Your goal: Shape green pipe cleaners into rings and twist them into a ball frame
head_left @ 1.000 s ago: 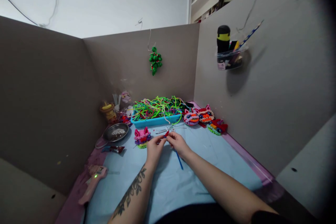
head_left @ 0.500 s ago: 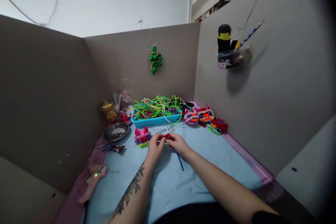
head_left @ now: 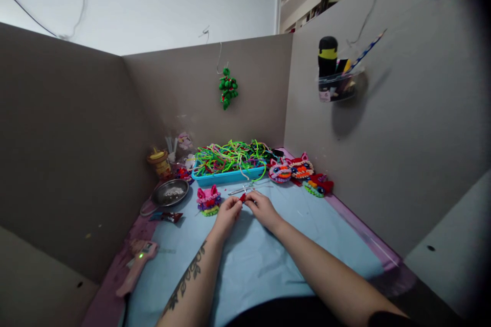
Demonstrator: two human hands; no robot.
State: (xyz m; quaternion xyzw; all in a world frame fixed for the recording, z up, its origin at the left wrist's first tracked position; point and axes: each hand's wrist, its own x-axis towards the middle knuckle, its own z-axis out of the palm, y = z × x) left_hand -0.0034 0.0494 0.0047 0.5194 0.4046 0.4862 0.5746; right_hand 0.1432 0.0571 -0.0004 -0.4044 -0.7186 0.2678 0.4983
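Note:
A small red pipe-cleaner piece (head_left: 243,197) is pinched between both hands above the middle of the blue table cover. My left hand (head_left: 228,210) is closed on its left side, and my right hand (head_left: 262,208) grips it from the right with bent fingers. The fingers cover most of the piece. Just beyond the fingertips lie scissors (head_left: 245,189). To the left of my left hand sits a pink, purple and green pipe-cleaner animal head (head_left: 208,200). Behind the hands stands a blue tray (head_left: 226,178) heaped with many-coloured pipe cleaners (head_left: 230,157).
On the left are a metal dish (head_left: 170,193) of clear bits, a pink glue gun (head_left: 137,267) with a green light, and a cup (head_left: 158,163). More animal heads (head_left: 302,166) lie at right. Grey panels enclose the table; a tool holder (head_left: 337,87) hangs on the right one.
A blue strip that stuck out below my right hand is out of sight. My right hand has turned slightly, and the red piece now stands more upright between the fingertips.

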